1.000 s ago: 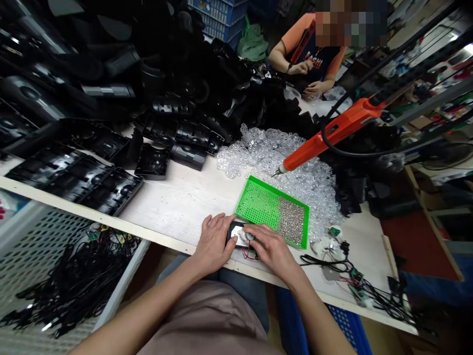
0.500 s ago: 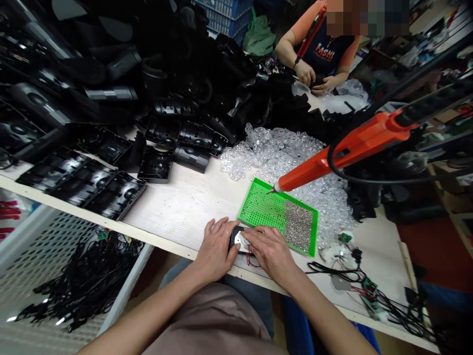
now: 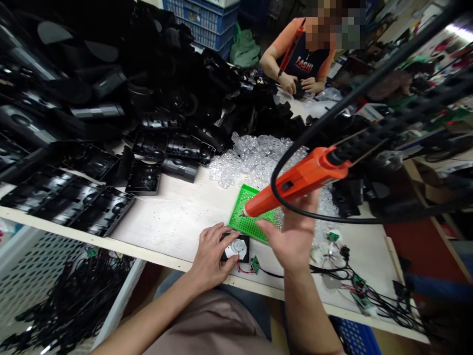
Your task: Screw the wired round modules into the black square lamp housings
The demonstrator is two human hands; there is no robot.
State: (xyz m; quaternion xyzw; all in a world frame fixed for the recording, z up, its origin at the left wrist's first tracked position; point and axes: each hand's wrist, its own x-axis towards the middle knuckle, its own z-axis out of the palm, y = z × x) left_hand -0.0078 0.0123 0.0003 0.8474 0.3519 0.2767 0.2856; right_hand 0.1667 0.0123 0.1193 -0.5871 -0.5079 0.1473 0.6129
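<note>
A dark heap of black plastic shells covers the far left of the white workbench, some open halves lined up near its front edge. Below that edge stands a pale perforated crate with a tangle of black cables. Across the bench another person bends over something dark, both hands close together. A pile of clear discs spreads behind the green tray. Over the tray hangs the orange screwdriver, tilted; its tip pointed at the discs a second ago and is now above the tray's left part. The right hand has left the work and risen to the driver, palm showing, thumb spread away from the fingers and not closed round anything; whether the fingertips touch the driver is hidden. The left hand keeps its grip on the black housing, fingers along the far side, thumb on the near side. That housing lies on the bench near the front edge, just in front of the tray. Its white plate and round disc, earlier partly covered by the right hand, are now in plain view. Beside it, a small green circuit board also shows now, near the red wires. Tiny metal screws are partly visible in the tray behind the right hand.
</note>
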